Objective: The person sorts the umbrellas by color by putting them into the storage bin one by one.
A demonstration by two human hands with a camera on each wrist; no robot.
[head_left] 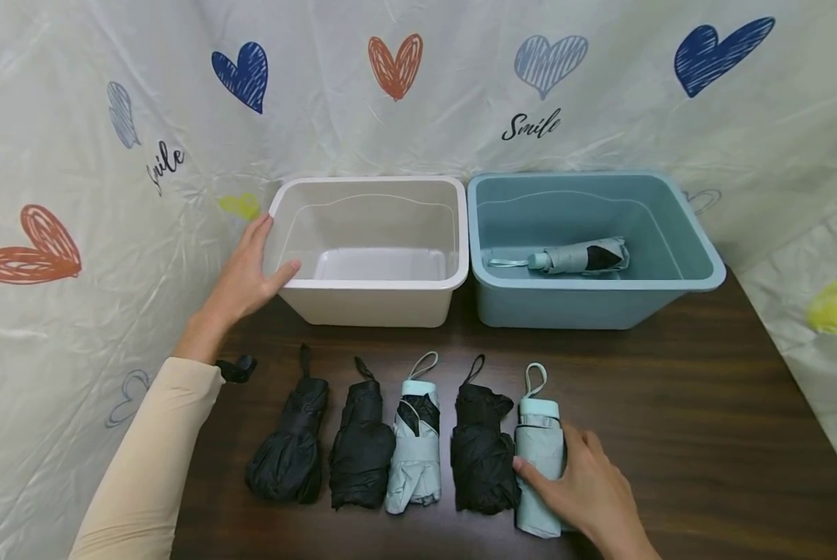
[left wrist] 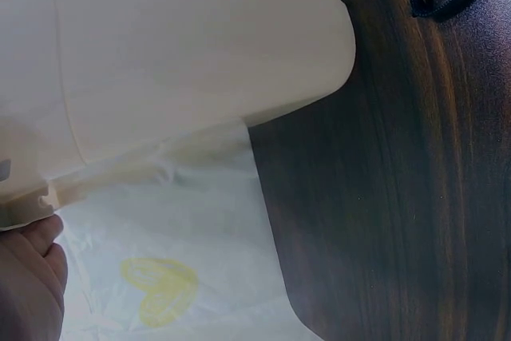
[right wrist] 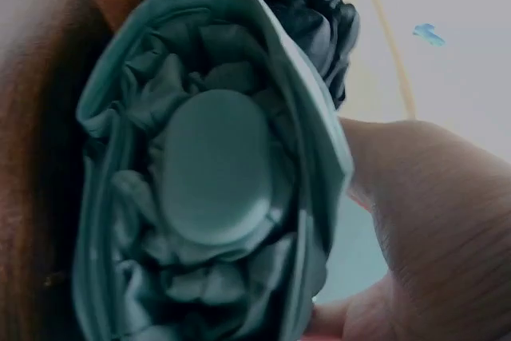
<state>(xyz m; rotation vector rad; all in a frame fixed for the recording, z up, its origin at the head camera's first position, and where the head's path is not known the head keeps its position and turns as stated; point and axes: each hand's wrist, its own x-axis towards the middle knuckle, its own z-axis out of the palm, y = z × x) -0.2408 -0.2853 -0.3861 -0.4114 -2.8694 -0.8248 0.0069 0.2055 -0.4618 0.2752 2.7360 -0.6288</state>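
Observation:
My left hand (head_left: 246, 272) holds the near left corner of a cream plastic bin (head_left: 369, 306), thumb over the front rim and fingers along the left side. In the left wrist view, the fingers (left wrist: 44, 249) meet the rim's edge. My right hand (head_left: 593, 486) grips a pale green folded umbrella (head_left: 539, 447) on the table, thumb on its left side. The right wrist view shows this umbrella's end (right wrist: 215, 169) close up. Left of it lie a black umbrella (head_left: 484, 451), another pale green umbrella (head_left: 416, 451) and two more black umbrellas, all folded.
A blue plastic bin (head_left: 558, 307) stands just right of the cream one, with a pale green folded umbrella (head_left: 579, 257) inside. Both stand at the back of the dark wooden table (head_left: 712, 435). A white sheet printed with hearts (head_left: 460, 93) hangs behind and along the sides.

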